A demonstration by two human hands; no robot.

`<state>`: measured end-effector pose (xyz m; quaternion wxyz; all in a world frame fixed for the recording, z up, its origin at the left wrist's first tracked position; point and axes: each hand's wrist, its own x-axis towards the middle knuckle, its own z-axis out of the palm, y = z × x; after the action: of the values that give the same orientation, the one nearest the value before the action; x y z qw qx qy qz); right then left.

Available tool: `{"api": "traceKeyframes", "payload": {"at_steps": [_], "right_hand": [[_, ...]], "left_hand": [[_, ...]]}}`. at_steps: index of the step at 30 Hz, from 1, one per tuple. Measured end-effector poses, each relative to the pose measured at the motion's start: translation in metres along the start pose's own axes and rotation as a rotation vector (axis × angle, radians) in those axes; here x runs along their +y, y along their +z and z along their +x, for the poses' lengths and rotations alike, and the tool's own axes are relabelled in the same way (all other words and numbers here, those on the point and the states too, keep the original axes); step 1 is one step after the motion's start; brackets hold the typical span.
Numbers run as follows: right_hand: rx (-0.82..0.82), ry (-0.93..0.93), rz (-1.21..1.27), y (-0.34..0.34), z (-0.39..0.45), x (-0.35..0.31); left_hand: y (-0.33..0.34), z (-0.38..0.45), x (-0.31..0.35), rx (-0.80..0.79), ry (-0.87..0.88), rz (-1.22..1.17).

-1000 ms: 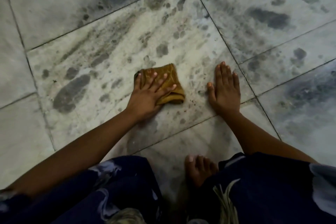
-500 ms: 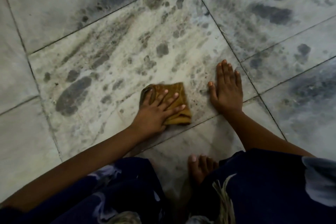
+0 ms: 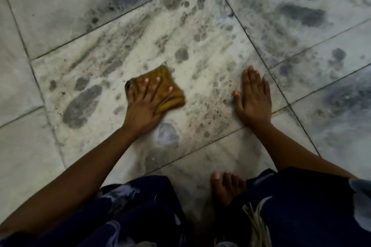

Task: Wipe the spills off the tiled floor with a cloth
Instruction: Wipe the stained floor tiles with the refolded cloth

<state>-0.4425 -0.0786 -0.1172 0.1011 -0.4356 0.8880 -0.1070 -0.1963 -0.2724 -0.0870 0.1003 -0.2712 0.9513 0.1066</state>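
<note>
Mustard cloth lies half hidden under the left hand.

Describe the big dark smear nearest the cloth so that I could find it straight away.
Start at the pale tile under both hands. The left hand presses a mustard cloth there. Left of the cloth lies the smear: a long grey oval, far larger than the small spots around it.

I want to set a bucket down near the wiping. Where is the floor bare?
Bare floor lies between the cloth under the left hand and the right hand, though it is speckled. The pale tile left of the left arm is free too. Near the foot and dark clothing it is crowded.
</note>
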Motion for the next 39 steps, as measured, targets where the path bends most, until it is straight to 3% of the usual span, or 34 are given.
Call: {"api": "traceKeyframes", "payload": {"at_steps": [2, 4, 8, 10, 13, 16, 18, 20, 25, 29, 33, 39], "right_hand": [[-0.005, -0.004, 0.005, -0.001, -0.001, 0.000], [-0.007, -0.007, 0.009, -0.001, -0.001, 0.000], [-0.006, 0.000, 0.008, 0.000, -0.002, 0.001], [-0.007, 0.000, -0.003, 0.001, -0.002, 0.001], [-0.006, 0.000, -0.004, 0.001, -0.001, 0.001], [-0.013, -0.001, -0.005, 0.000, -0.001, 0.000], [-0.023, 0.000, 0.001, -0.002, 0.000, -0.001], [-0.037, 0.005, 0.011, -0.003, 0.000, -0.001], [-0.038, -0.008, 0.020, -0.005, -0.006, -0.004], [-0.029, 0.000, 0.020, -0.002, -0.006, -0.004], [-0.034, 0.007, 0.018, -0.001, -0.006, -0.003], [-0.044, 0.009, 0.021, -0.004, -0.004, -0.003]], "left_hand": [[0.001, 0.035, 0.025, 0.001, -0.022, -0.013], [0.006, 0.048, 0.051, -0.022, 0.063, 0.023], [0.030, -0.013, 0.086, 0.005, 0.292, 0.076], [0.040, -0.051, 0.076, 0.034, 0.299, 0.105], [0.039, -0.078, 0.027, 0.093, 0.177, 0.062], [0.024, -0.064, -0.022, 0.089, -0.051, 0.019], [0.012, -0.035, -0.033, 0.068, -0.206, -0.012], [0.005, -0.011, -0.022, 0.042, -0.234, -0.047], [0.016, -0.028, 0.025, 0.041, 0.179, 0.047], [0.032, -0.088, -0.007, 0.015, 0.369, 0.147], [0.013, -0.096, -0.066, 0.009, 0.142, 0.042], [-0.017, 0.036, -0.073, 0.060, -0.218, -0.017]]}}
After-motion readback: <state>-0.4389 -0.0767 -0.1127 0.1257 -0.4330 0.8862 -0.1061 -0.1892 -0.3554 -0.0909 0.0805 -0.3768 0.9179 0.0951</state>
